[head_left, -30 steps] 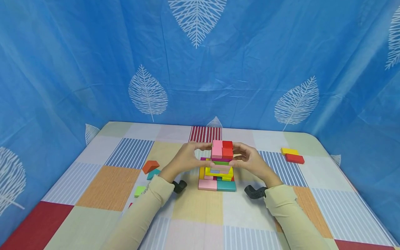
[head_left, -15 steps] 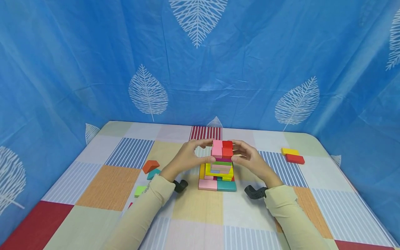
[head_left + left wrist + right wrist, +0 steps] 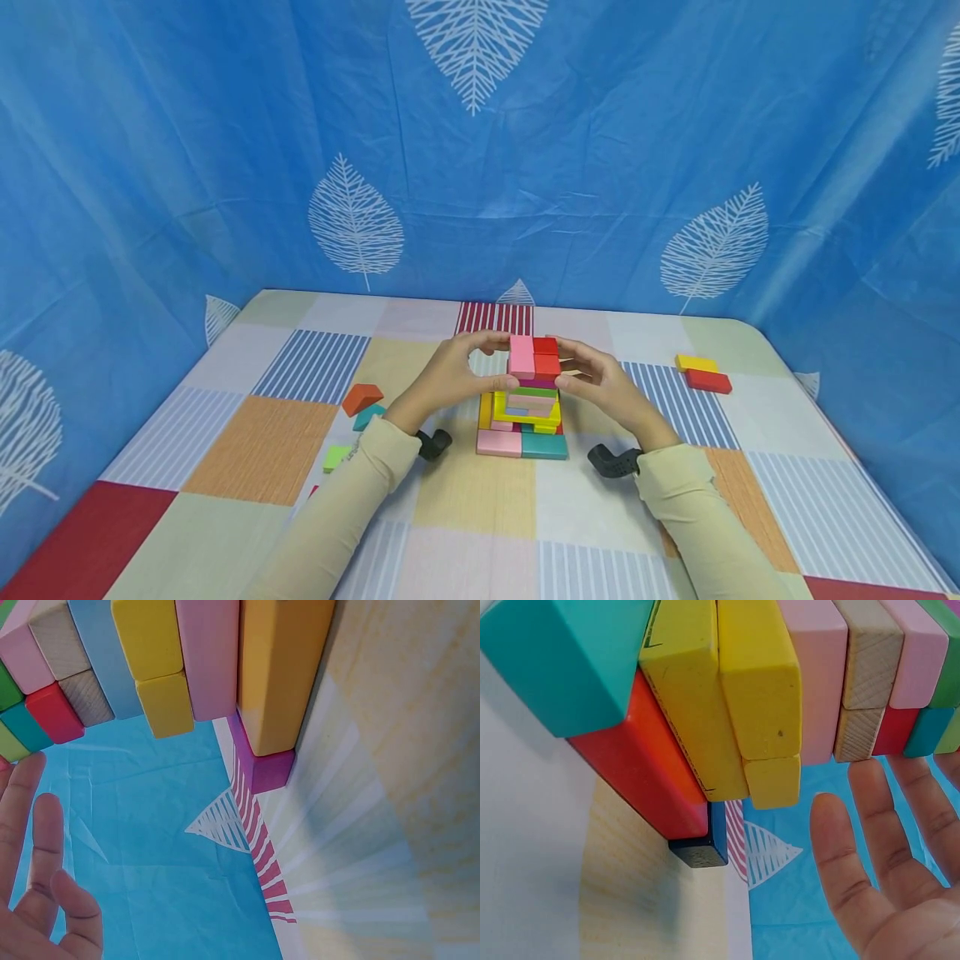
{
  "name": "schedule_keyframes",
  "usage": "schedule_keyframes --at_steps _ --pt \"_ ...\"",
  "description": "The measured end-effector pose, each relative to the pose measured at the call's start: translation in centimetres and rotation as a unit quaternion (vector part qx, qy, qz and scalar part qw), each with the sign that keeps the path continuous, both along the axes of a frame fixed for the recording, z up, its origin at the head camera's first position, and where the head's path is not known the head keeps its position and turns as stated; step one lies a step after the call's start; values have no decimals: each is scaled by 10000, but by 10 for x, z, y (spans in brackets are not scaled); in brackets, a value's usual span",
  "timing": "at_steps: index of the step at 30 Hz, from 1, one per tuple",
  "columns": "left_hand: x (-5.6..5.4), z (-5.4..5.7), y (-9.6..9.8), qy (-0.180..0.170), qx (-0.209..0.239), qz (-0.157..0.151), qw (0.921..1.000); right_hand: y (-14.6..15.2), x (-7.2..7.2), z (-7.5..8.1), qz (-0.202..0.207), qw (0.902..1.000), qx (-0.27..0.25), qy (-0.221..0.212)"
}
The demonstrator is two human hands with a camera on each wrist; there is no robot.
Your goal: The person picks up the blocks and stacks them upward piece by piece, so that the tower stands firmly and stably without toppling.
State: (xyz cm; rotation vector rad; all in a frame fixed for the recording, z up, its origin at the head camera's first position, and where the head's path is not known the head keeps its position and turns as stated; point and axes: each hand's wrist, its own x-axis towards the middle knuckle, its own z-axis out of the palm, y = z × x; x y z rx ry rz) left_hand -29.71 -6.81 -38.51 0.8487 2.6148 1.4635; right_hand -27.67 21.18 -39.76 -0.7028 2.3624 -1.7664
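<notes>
A tower of coloured wooden blocks stands mid-table, layer upon layer. On top lie a pink block and two red blocks. My left hand is at the tower's upper left, thumb by the front corner, index finger by the back edge. Mirroring it at the upper right, my right hand has its thumb against the front corner. In both wrist views the other fingers are extended beside the layers. An orange block and a teal block belong to the lower layers. Index contact is hard to judge.
At left lie an orange wedge, a teal block, a green block and a red piece mostly behind the left sleeve. A yellow block and a red block lie at right. A blue curtain hangs behind the table.
Both thumbs have risen slightly along the tower's front corners, and the left index finger has shifted up a little. The blocks look almost unmoved.
</notes>
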Motion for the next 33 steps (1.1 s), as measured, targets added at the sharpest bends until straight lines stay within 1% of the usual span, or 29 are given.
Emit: schedule_keyframes --at_steps 7,9,11,13,15,18,20,23,25,27,29,31,33 --pt "1 3 -4 -33 -92 -32 9999 -2 -1 1 28 10000 11 -3" --pt "2 6 -9 -65 -150 -75 9998 -2 -1 2 41 10000 -8 -33" --pt "5 9 -18 -112 -213 -179 9995 -2 -1 2 62 10000 -36 -62" --pt "9 14 -30 -172 -424 -304 9985 -2 -1 1 70 9999 -42 -99" --pt "14 18 -47 -205 -673 -533 9961 -2 -2 0 84 9999 -28 -127" --pt "24 22 -74 -256 -1106 -871 9897 -1 -2 0 54 9999 34 -135" --pt "30 22 -93 -375 -1292 -1068 9851 0 -3 -1 26 9999 64 -106" --pt "40 20 -118 -624 -1493 -1235 9791 1 -3 -1 -15 10000 72 -43" --pt "49 19 -132 -823 -1609 -1214 9760 1 -4 -1 -4 10000 66 -13" --pt "58 18 -145 -1043 -1676 -1105 9741 0 -4 -1 17 10000 55 17" --pt "67 16 -155 -1121 -1707 -1030 9735 -1 -4 -1 25 10000 67 12" --pt "73 13 -163 -1142 -1730 -986 9733 -2 -4 -2 33 10000 75 -5" --pt "76 8 -168 -936 -1776 -1040 9741 -3 -4 -2 39 10000 83 -21"
